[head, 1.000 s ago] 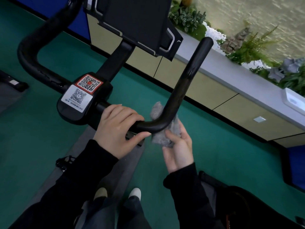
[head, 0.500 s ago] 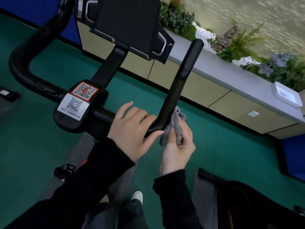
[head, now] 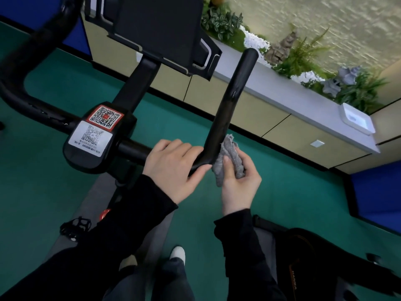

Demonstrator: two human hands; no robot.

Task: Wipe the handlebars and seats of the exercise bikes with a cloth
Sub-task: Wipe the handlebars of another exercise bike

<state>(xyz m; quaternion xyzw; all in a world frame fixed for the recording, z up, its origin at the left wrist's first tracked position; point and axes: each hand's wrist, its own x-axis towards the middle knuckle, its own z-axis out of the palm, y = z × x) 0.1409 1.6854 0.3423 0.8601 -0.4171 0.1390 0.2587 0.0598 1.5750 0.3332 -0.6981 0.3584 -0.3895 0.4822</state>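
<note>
A black exercise-bike handlebar (head: 230, 98) runs from a centre block with two QR stickers (head: 98, 135) out to an upturned right grip. My left hand (head: 173, 168) grips the bar at its right bend, fingers over the top and thumb underneath. My right hand (head: 238, 183) holds a crumpled grey cloth (head: 227, 155) and presses it against the right side of the upturned grip just above the bend. The bar's left arm (head: 13, 68) curves away at the upper left. No seat is visible.
A black console holder (head: 160, 29) stands above the bar. A beige cabinet (head: 282, 127) with a planter and a white tray (head: 358, 120) lines the far wall. Green floor lies below. Another black machine (head: 325, 257) sits at the lower right, a pedal (head: 76, 227) at the lower left.
My right hand brought the cloth from under the bend up against the right side of the upturned grip. My left hand slid a little toward the bend and keeps its hold.
</note>
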